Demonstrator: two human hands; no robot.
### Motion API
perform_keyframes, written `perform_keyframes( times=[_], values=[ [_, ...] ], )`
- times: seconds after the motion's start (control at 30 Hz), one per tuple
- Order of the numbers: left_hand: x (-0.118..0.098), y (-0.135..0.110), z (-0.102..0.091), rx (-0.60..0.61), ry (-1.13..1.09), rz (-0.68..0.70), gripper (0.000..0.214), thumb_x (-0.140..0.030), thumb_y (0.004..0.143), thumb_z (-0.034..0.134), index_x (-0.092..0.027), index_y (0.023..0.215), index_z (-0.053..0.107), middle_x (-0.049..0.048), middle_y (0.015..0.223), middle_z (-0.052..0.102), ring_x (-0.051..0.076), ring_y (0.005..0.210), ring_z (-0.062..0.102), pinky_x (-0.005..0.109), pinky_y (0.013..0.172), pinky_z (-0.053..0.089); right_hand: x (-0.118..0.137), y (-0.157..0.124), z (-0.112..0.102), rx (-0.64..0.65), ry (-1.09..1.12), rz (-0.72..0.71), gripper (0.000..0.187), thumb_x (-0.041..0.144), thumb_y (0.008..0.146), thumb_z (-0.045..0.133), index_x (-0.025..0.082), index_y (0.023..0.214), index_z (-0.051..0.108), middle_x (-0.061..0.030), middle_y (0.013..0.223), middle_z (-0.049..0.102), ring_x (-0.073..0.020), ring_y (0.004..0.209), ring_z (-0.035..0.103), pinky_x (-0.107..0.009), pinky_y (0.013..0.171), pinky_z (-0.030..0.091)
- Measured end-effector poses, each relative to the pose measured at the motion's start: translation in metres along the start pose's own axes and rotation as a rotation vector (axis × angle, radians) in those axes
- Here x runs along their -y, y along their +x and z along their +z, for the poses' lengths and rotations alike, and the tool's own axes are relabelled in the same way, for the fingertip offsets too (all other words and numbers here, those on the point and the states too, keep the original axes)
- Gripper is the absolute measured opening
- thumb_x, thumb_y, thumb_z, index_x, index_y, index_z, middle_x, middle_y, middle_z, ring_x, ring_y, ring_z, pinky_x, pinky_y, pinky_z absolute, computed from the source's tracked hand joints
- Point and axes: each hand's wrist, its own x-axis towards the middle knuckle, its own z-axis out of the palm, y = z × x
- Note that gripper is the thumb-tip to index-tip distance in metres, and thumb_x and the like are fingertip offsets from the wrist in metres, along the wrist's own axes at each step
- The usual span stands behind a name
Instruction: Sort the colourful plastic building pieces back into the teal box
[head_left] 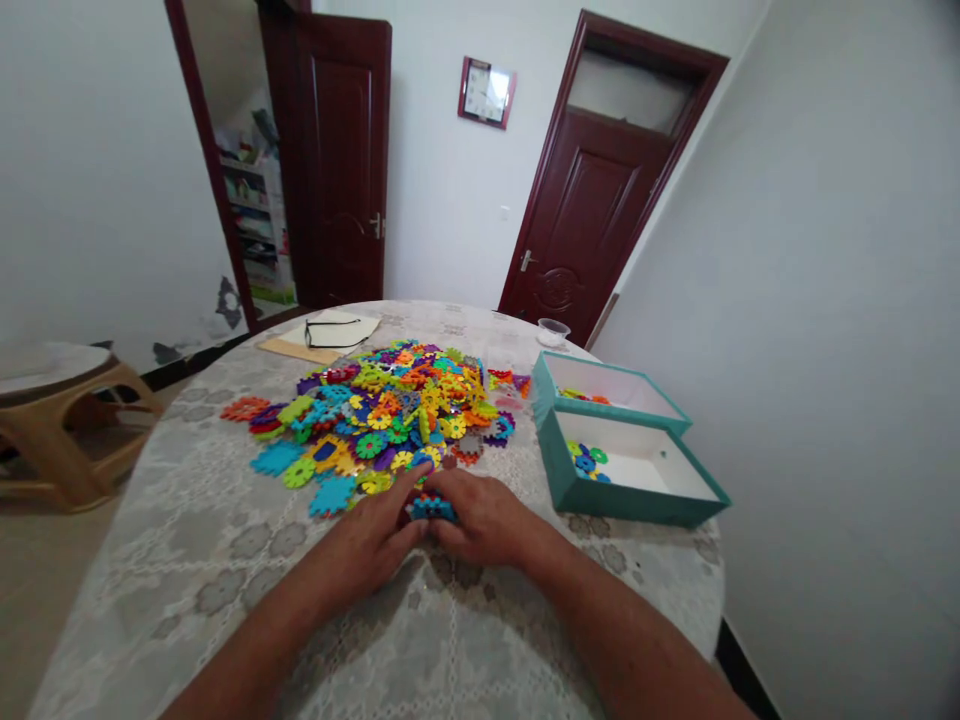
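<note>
A big heap of colourful plastic gear-shaped pieces point(397, 405) lies in the middle of the round table point(187, 540). Both my hands meet at its near edge. My left hand point(375, 535) and my right hand point(484, 515) are closed together around a small stack of blue gear pieces point(433, 508), fingers pinching it from both sides. My left forefinger stretches toward the heap. The stack rests just above the patterned tablecloth.
Two teal boxes stand at the right: the near one point(637, 495) holds a few pieces, the far one point(607, 380) too. Glasses point(330, 328) lie on paper at the back. A small clear cup point(553, 330) sits behind the boxes. A wooden stool point(67, 410) stands left.
</note>
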Motion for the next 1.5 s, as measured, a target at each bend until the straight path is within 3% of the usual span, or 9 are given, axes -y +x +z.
perform_keyframes(
  times=[0.1,0.23,0.43,0.63,0.87,1.0,1.1,1.3,1.5],
  values=[
    [0.001,0.002,-0.004,-0.074,-0.018,0.003,0.057,-0.043,0.099,0.050,-0.026,0.154,0.049,0.0093,0.131,0.074,0.025,0.108,0.072,0.038,0.100,0.055,-0.003,-0.008,-0.030,-0.067,0.079,0.025,0.042,0.028,0.096,0.063,0.026,0.137,0.055,-0.0074,0.130,0.070,-0.0243,0.112,0.068,-0.036,0.096,0.052],
    [0.010,0.004,-0.006,-0.186,0.113,-0.022,0.044,-0.041,0.101,0.047,-0.024,0.138,0.062,0.0106,0.125,0.075,0.026,0.109,0.072,0.039,0.101,0.054,-0.026,-0.020,-0.085,-0.276,0.026,0.148,0.036,0.032,0.101,0.056,0.027,0.137,0.056,-0.0072,0.120,0.074,-0.0238,0.104,0.070,-0.036,0.093,0.051],
    [0.021,0.004,-0.004,-0.298,0.367,-0.058,0.039,-0.031,0.101,0.048,-0.021,0.134,0.065,0.0161,0.128,0.073,0.033,0.122,0.066,0.047,0.107,0.050,-0.125,-0.019,-0.149,-0.487,-0.382,0.533,0.046,0.033,0.098,0.054,0.020,0.142,0.055,-0.0165,0.127,0.073,-0.0304,0.106,0.070,-0.040,0.094,0.050],
    [0.021,0.002,-0.012,-0.377,0.513,-0.148,0.032,-0.028,0.100,0.051,-0.020,0.126,0.068,0.0145,0.129,0.072,0.032,0.124,0.063,0.046,0.109,0.047,-0.207,-0.016,-0.157,-0.319,-0.591,0.688,0.057,0.031,0.098,0.054,0.016,0.152,0.049,-0.0218,0.136,0.069,-0.0328,0.115,0.070,-0.040,0.094,0.051],
    [0.015,-0.005,-0.023,-0.350,0.554,-0.343,0.033,-0.029,0.100,0.051,-0.023,0.129,0.066,0.0122,0.131,0.069,0.031,0.123,0.061,0.042,0.101,0.049,-0.237,-0.019,-0.148,-0.182,-0.534,0.716,0.053,0.029,0.090,0.064,0.014,0.141,0.065,-0.0182,0.124,0.077,-0.0294,0.109,0.074,-0.037,0.091,0.053],
    [0.017,-0.007,-0.023,-0.309,0.561,-0.397,0.034,-0.031,0.099,0.051,-0.022,0.128,0.066,0.0147,0.130,0.067,0.033,0.120,0.061,0.043,0.095,0.050,-0.215,-0.020,-0.149,-0.261,-0.561,0.679,0.045,0.028,0.093,0.057,0.013,0.134,0.070,-0.0204,0.125,0.075,-0.0317,0.111,0.072,-0.042,0.095,0.054],
    [0.018,-0.007,-0.022,-0.259,0.540,-0.429,0.034,-0.034,0.097,0.055,-0.023,0.127,0.067,0.0159,0.126,0.068,0.036,0.118,0.061,0.045,0.092,0.051,-0.168,-0.019,-0.133,-0.295,-0.504,0.510,0.041,0.031,0.096,0.055,0.015,0.130,0.070,-0.0184,0.128,0.074,-0.0313,0.114,0.070,-0.043,0.101,0.052],
    [0.016,-0.008,-0.021,-0.210,0.510,-0.420,0.044,-0.045,0.093,0.063,-0.025,0.132,0.066,0.0176,0.130,0.064,0.041,0.123,0.055,0.050,0.092,0.053,-0.052,-0.004,-0.043,-0.127,-0.063,0.120,0.037,0.033,0.099,0.059,0.024,0.134,0.066,-0.0115,0.132,0.070,-0.0227,0.097,0.071,-0.038,0.091,0.057],
    [0.018,-0.007,-0.014,-0.210,0.504,-0.367,0.044,-0.049,0.092,0.066,-0.026,0.129,0.070,0.0182,0.131,0.061,0.042,0.126,0.052,0.052,0.093,0.052,-0.011,0.033,0.018,-0.028,-0.105,0.061,0.065,0.041,0.096,0.067,0.023,0.155,0.049,-0.0165,0.160,0.047,-0.0313,0.138,0.056,-0.044,0.108,0.051]
  ],
)
